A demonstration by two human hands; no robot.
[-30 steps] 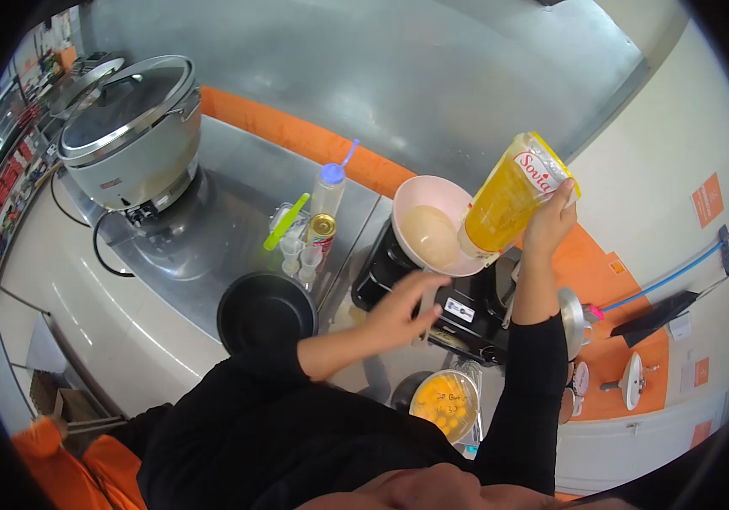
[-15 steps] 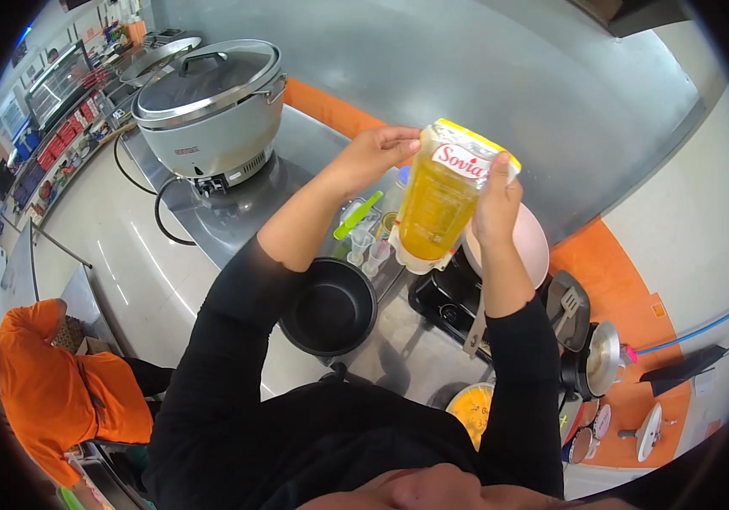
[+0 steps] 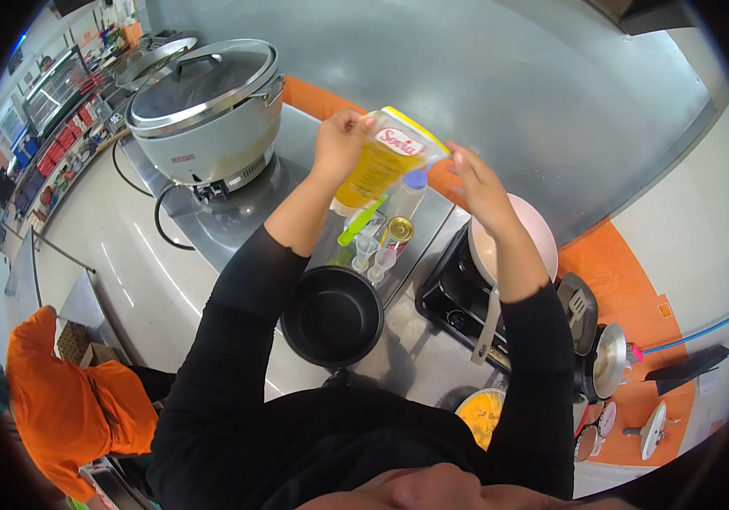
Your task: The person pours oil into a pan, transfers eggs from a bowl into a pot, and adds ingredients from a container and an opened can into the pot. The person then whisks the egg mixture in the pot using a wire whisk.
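My left hand (image 3: 339, 146) pinches the upper left edge of a clear pouch of yellow cooking oil (image 3: 381, 166) labelled Sovia. The pouch hangs tilted above the steel counter, its lower end behind a lime-green handled tool (image 3: 361, 223). At the pouch's upper right corner is my right hand (image 3: 482, 191), fingers stretched out; a fingertip is at or very near the corner. Below stand a bottle with a blue cap (image 3: 414, 180), a can with a gold lid (image 3: 399, 229) and small clear plastic cups (image 3: 366, 248). A black pot (image 3: 332, 319) sits nearer to me.
A large grey rice cooker (image 3: 207, 127) stands at the left on the counter. To the right, a light-coloured pan (image 3: 524, 234) rests on a black gas stove (image 3: 449, 310). A tub with a yellow lid (image 3: 481, 416) is near my body. A person in orange (image 3: 84, 399) works at lower left.
The oil pouch has moved left, toward the rice cooker, with my left hand. My right hand has loosened from the pouch's right edge and its fingers have straightened.
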